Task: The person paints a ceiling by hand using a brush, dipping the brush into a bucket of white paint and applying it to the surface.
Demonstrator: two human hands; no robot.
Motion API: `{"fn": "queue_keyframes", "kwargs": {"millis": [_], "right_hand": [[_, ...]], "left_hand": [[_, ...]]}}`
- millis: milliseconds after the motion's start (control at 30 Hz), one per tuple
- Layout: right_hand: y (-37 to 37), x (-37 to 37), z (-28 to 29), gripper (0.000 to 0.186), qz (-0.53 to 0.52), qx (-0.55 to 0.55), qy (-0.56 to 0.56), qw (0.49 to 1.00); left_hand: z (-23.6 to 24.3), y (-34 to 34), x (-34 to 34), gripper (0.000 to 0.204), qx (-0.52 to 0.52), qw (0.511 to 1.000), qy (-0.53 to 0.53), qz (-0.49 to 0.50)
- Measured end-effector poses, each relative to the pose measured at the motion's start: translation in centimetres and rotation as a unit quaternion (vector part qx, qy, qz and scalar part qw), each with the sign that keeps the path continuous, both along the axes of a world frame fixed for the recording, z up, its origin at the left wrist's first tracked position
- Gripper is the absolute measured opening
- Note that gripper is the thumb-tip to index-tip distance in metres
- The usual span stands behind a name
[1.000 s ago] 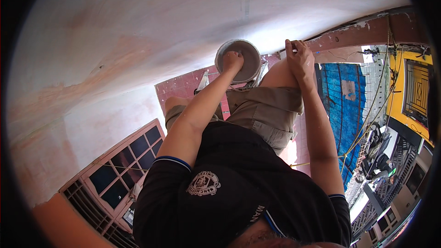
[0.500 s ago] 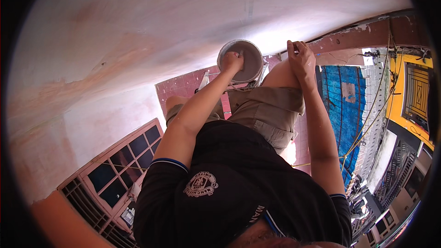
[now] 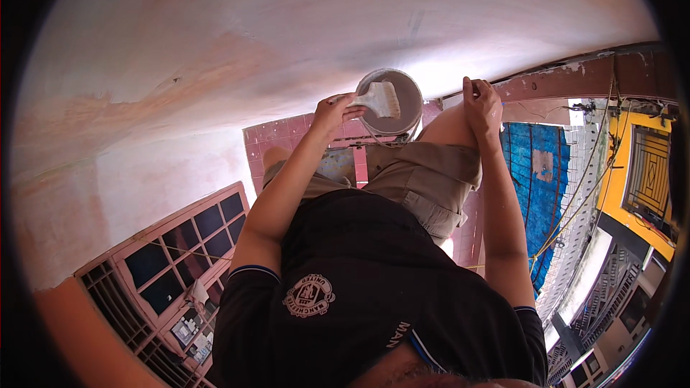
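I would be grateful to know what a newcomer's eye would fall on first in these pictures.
Most likely the wide off-white brush, held in the left-hand grip over the mouth of the bucket, just above the picture's middle. Next, perhaps, the bright blue sheet at the right, with the yellow wall nearer the right edge.

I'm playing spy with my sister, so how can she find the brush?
Find the big pale wall across the top, then the round bucket below. Over its mouth, the left hand holds the brush. Unlike the bucket, it ends in pale bristles.
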State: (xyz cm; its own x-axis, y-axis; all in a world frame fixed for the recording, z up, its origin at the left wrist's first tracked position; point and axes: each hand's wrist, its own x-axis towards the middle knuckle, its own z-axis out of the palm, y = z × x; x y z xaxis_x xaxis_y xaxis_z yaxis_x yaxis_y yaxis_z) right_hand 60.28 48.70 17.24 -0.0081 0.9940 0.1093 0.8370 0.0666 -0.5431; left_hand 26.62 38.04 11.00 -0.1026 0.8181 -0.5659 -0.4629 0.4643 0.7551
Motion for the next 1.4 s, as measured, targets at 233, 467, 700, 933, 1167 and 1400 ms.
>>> {"fn": "queue_keyframes", "kwargs": {"millis": [233, 467, 700, 933, 1167, 1400], "right_hand": [[-0.2, -0.7, 0.5, 0.036, 0.008, 0.0, 0.021, 1.0], [-0.5, 0.0, 0.1, 0.035, 0.026, 0.024, 0.018, 0.999], [-0.2, 0.2, -0.5, 0.041, 0.029, 0.005, 0.028, 0.999], [0.0, 0.2, -1.1, 0.041, 0.023, 0.002, 0.019, 1.0], [0.3, 0.4, -1.6, 0.041, 0.028, 0.011, -0.001, 1.0], [0.2, 0.6, -1.9, 0.039, 0.029, -0.003, 0.011, 1.0]], "left_hand": [[-0.4, -2.2, -2.3, 0.038, 0.036, 0.995, -0.096, -0.01], [-0.7, -5.0, -5.0, 0.047, 0.099, 0.976, -0.194, 0.027], [2.6, -8.1, -8.3, 0.044, 0.195, 0.956, -0.215, 0.047], [8.4, -12.3, -14.1, 0.041, 0.344, 0.926, -0.06, 0.143], [13.8, -14.0, -17.1, 0.042, 0.348, 0.874, 0.234, 0.247], [15.1, -13.6, -18.5, 0.04, 0.278, 0.832, 0.381, 0.291]]}}
